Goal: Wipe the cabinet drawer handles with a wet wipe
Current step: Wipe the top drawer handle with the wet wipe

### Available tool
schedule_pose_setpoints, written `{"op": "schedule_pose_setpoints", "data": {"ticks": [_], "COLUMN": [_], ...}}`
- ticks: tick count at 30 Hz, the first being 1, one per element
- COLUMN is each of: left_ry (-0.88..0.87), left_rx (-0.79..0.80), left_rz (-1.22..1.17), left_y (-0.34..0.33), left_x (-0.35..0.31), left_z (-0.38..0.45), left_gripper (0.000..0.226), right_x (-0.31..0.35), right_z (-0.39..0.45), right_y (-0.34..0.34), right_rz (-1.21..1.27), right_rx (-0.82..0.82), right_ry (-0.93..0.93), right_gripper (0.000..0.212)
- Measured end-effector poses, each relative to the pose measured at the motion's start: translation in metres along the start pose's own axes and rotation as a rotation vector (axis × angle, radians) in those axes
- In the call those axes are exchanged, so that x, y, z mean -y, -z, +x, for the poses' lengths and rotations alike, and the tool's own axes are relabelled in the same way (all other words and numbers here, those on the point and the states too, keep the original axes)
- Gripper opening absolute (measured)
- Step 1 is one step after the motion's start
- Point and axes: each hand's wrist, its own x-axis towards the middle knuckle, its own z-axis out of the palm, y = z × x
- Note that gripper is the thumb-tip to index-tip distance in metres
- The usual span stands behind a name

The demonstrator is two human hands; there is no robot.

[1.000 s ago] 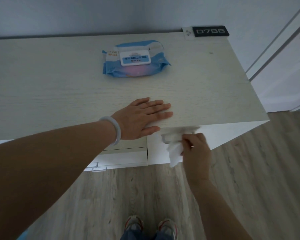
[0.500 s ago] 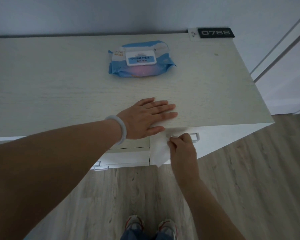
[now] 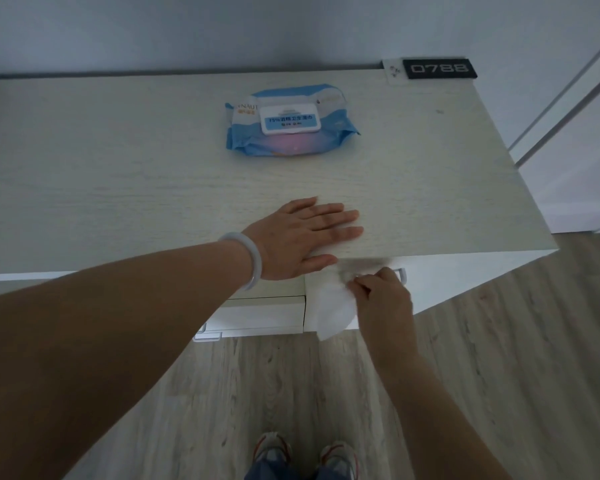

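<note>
Surroundings: one pack of wipes (image 3: 289,120), blue with a white lid, lies flat on the tabletop (image 3: 118,174) toward 12 o'clock, well apart from both hands. One black number plate (image 3: 439,68) stands at the back corner, about 1 o'clock.
Obstructions: the front edge of the tabletop overhangs the drawer fronts and hides most of the upper handle; the left forearm crosses the lower left of the view.
Left hand (image 3: 302,237): flat, palm down on the tabletop near its front edge, fingers straight and pointing to 3 o'clock; one pale bracelet (image 3: 252,261) on the wrist.
Right hand (image 3: 381,292): fingers curled, pinching one white wet wipe (image 3: 333,306) against the drawer front just under the edge.
Wet wipe: bunched at the top, blurred there; the rest hangs loose down the drawer front.
Handles counted: two in sight. One handle end (image 3: 400,273) shows just beside the right hand at 3 o'clock; a lower handle (image 3: 207,336) sits toward 8 o'clock.
Floor: grey wood planks (image 3: 499,375); two shoes (image 3: 305,448) at 6 o'clock.
</note>
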Motion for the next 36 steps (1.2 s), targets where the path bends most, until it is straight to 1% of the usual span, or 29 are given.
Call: {"op": "schedule_pose_setpoints", "data": {"ticks": [3,6,9,11,14,16,18,19,21,22,25,28,30,32,34,36], "left_ry": [0.001,0.001,0.003,0.006,0.008,0.005,0.005,0.007,0.010,0.011,0.011,0.007,0.006,0.006,0.005,0.005], "left_rx": [-0.010,-0.001,0.003,0.007,0.007,0.007,0.001,-0.002,0.004,0.008,0.013,0.010,0.001,-0.006,-0.010,-0.010], "left_rz": [-0.004,-0.008,-0.003,-0.006,-0.001,0.005,0.006,0.003,-0.005,-0.004,0.000,0.001,0.005,0.005,0.004,0.002], "left_y": [0.001,0.000,0.001,0.001,0.002,0.000,0.000,0.001,0.001,0.000,0.000,0.000,-0.002,-0.001,-0.001,0.000], "left_x": [0.000,0.001,0.000,0.000,0.000,0.000,0.000,0.000,0.000,0.000,0.001,0.001,0.001,0.001,0.001,0.001], "left_z": [0.000,0.000,0.000,-0.001,-0.001,-0.001,0.000,0.000,-0.001,-0.001,-0.001,-0.001,0.000,0.000,-0.001,-0.001], "left_gripper": [0.056,0.056,0.056,0.056,0.056,0.056,0.056,0.056,0.056,0.056,0.056,0.056,0.056,0.056,0.056,0.056], "right_x": [-0.002,0.017,0.029,0.027,0.015,0.001,-0.014,-0.016,-0.007,0.001,0.014,-0.010,-0.030,-0.036,-0.022,-0.002], "right_z": [0.003,0.006,0.011,0.009,0.001,-0.003,0.000,0.002,0.003,0.002,-0.005,0.004,0.012,0.012,0.008,0.000], "right_y": [0.004,-0.015,-0.024,-0.022,-0.011,0.002,0.013,0.015,0.007,0.000,-0.009,0.013,0.030,0.035,0.022,0.004], "right_rz": [-0.003,-0.037,-0.015,-0.036,-0.062,-0.027,0.030,0.073,0.132,0.105,-0.030,-0.112,-0.130,-0.116,-0.108,-0.084], "right_rx": [-0.053,0.008,0.000,0.014,0.025,0.019,-0.002,0.000,0.053,0.087,0.129,0.108,0.036,0.002,0.004,0.067], "right_ry": [-0.077,-0.158,-0.225,-0.194,-0.003,0.087,0.075,0.019,-0.075,-0.068,0.058,0.136,0.124,0.078,0.086,0.119], "right_gripper": [0.017,0.025,0.028,0.024,0.017,0.012,0.010,0.009,0.010,0.011,0.009,0.006,0.004,0.006,0.005,0.007]}}
